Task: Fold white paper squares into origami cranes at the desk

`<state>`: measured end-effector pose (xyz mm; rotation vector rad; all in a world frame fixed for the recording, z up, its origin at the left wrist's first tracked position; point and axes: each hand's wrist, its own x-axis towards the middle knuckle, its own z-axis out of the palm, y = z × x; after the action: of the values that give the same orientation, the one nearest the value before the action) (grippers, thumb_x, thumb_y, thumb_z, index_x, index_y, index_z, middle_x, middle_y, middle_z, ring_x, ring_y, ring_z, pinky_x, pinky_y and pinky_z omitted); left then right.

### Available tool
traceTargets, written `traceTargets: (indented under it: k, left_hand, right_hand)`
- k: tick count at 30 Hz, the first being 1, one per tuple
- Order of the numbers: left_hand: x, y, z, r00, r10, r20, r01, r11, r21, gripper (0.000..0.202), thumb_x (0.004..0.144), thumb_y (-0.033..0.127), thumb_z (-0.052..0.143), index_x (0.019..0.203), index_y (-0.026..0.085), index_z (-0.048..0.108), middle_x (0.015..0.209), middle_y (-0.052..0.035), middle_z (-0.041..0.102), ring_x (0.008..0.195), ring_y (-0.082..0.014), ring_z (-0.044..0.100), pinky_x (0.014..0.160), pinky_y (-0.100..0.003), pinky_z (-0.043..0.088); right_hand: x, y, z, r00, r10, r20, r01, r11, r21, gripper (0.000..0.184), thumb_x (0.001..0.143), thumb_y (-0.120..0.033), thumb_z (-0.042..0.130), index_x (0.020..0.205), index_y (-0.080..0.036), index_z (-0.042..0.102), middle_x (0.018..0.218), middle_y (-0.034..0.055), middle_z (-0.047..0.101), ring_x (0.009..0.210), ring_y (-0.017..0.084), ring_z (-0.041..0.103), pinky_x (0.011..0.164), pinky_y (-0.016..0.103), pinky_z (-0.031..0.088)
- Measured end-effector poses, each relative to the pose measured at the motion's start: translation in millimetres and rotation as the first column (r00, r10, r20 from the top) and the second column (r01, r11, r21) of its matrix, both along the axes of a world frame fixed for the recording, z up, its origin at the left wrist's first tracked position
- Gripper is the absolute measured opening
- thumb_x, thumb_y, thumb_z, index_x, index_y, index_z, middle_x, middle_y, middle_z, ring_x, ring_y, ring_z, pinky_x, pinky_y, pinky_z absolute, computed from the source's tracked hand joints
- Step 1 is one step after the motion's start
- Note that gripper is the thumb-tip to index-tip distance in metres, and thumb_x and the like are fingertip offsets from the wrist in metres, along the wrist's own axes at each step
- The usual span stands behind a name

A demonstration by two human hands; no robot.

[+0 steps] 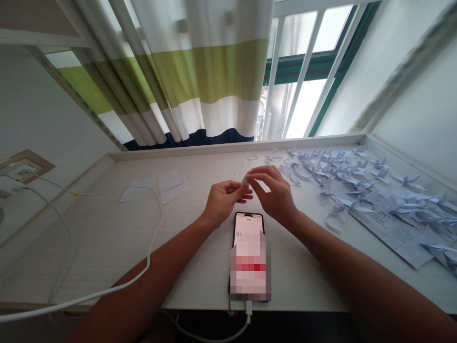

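Note:
Between the fingertips of both hands is a small folded piece of white paper (245, 180), mostly covered by the fingers. My left hand (225, 197) pinches it from the left, thumb on the near side. From the right, my right hand (273, 190) grips its upper edge between thumb and forefinger. Just below the hands a phone (246, 238) lies face up on the white desk (200, 257), its lit screen partly blurred out. Many folded paper cranes (321, 164) are heaped to the right of my right hand.
Flat paper sheets (173, 183) lie at the left. A white cable (160, 214) loops across the left side, over my left forearm. A charging plug (249, 307) is in the phone's lower end. Under the cranes is a printed sheet (389, 228). Curtains (214, 71) and window bars stand behind.

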<state>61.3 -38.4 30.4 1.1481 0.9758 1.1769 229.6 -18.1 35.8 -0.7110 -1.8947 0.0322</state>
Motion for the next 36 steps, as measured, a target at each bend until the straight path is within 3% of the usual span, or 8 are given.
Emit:
traceTargets:
  k: [5, 9, 16, 25, 28, 31, 33, 36]
  left_hand:
    - [-1, 2, 0.3, 0.998, 0.057, 0.028, -0.056, 0.998, -0.027, 0.04, 0.074, 0.047, 0.087, 0.089, 0.012, 0.075, 0.084, -0.0105, 0.079, 0.074, -0.023, 0.078, 0.066, -0.031, 0.057]
    - [-4, 5, 2.1, 0.985, 0.11, 0.136, -0.097, 0.991, -0.094, 0.041, 0.066, 0.043, 0.093, 0.086, 0.012, 0.075, 0.077, -0.0076, 0.077, 0.071, -0.0209, 0.076, 0.073, -0.034, 0.059]
    - [-11, 6, 8.1, 0.954, -0.001, 0.3, 0.037, 0.993, -0.116, 0.026, 0.074, 0.032, 0.084, 0.088, 0.011, 0.078, 0.084, -0.0075, 0.079, 0.082, -0.02, 0.076, 0.089, -0.036, 0.059]
    - [-15, 8, 6.1, 0.971, 0.005, 0.238, 0.011, 0.998, -0.064, 0.033, 0.08, 0.043, 0.083, 0.095, 0.013, 0.079, 0.092, -0.0097, 0.08, 0.088, -0.0198, 0.076, 0.095, -0.039, 0.058]
    - [-18, 12, 3.1, 0.976, -0.015, 0.218, 0.025, 0.999, -0.047, 0.035, 0.08, 0.046, 0.083, 0.093, 0.014, 0.079, 0.094, -0.009, 0.08, 0.089, -0.0188, 0.075, 0.097, -0.038, 0.057]
    - [-20, 14, 2.3, 0.983, -0.051, 0.176, 0.053, 0.999, -0.005, 0.036, 0.079, 0.045, 0.084, 0.099, 0.015, 0.079, 0.099, -0.0092, 0.08, 0.092, -0.0198, 0.076, 0.097, -0.039, 0.057]
    - [-19, 13, 2.3, 0.993, -0.055, 0.101, 0.053, 0.998, 0.031, 0.039, 0.078, 0.045, 0.085, 0.101, 0.015, 0.079, 0.098, -0.0104, 0.081, 0.091, -0.0219, 0.077, 0.094, -0.041, 0.058]
    - [-15, 8, 1.9, 0.996, -0.07, -0.061, 0.075, 0.995, 0.071, 0.038, 0.078, 0.045, 0.085, 0.099, 0.013, 0.078, 0.092, -0.0122, 0.081, 0.088, -0.0245, 0.078, 0.088, -0.042, 0.059]
  right_hand:
    - [0, -3, 0.1, 0.994, -0.01, 0.11, 0.004, 0.999, 0.053, 0.01, 0.1, -0.015, 0.059, 0.099, -0.021, 0.066, 0.102, 0.0092, 0.074, 0.096, 0.024, 0.065, 0.081, 0.041, 0.054]
    - [-2, -6, -4.1, 0.971, 0.035, 0.235, -0.064, 0.991, 0.116, 0.012, 0.1, -0.011, 0.056, 0.106, -0.02, 0.062, 0.109, 0.0103, 0.077, 0.101, 0.025, 0.067, 0.081, 0.039, 0.053]
    - [-1, -6, -6.5, 0.952, 0.032, 0.305, -0.081, 0.985, 0.149, 0.024, 0.099, -0.01, 0.058, 0.121, -0.02, 0.063, 0.127, 0.0116, 0.075, 0.122, 0.026, 0.067, 0.096, 0.042, 0.055]
    - [1, -6, -3.2, 0.951, 0.116, 0.287, -0.114, 0.993, -0.022, 0.027, 0.095, -0.019, 0.066, 0.12, -0.025, 0.068, 0.132, 0.0085, 0.073, 0.126, 0.029, 0.067, 0.108, 0.056, 0.05]
    - [1, -10, -0.4, 0.96, 0.202, 0.192, -0.164, 0.967, -0.195, 0.027, 0.096, -0.021, 0.064, 0.122, -0.024, 0.066, 0.133, 0.0096, 0.072, 0.134, 0.029, 0.061, 0.115, 0.06, 0.043]
    - [1, -13, 1.8, 0.957, 0.275, -0.091, -0.286, 0.855, -0.433, 0.021, 0.098, -0.026, 0.063, 0.118, -0.024, 0.064, 0.132, 0.0098, 0.073, 0.129, 0.027, 0.065, 0.109, 0.054, 0.05]
    - [1, -12, 2.6, 0.927, 0.216, -0.306, -0.352, 0.781, -0.516, 0.015, 0.098, -0.032, 0.063, 0.11, -0.023, 0.063, 0.12, 0.0091, 0.077, 0.113, 0.025, 0.073, 0.097, 0.047, 0.057]
    - [1, -7, 4.0, 0.901, 0.021, -0.434, -0.267, 0.814, -0.516, 0.017, 0.096, -0.038, 0.066, 0.096, -0.021, 0.068, 0.093, 0.0055, 0.078, 0.092, 0.022, 0.075, 0.089, 0.043, 0.057]
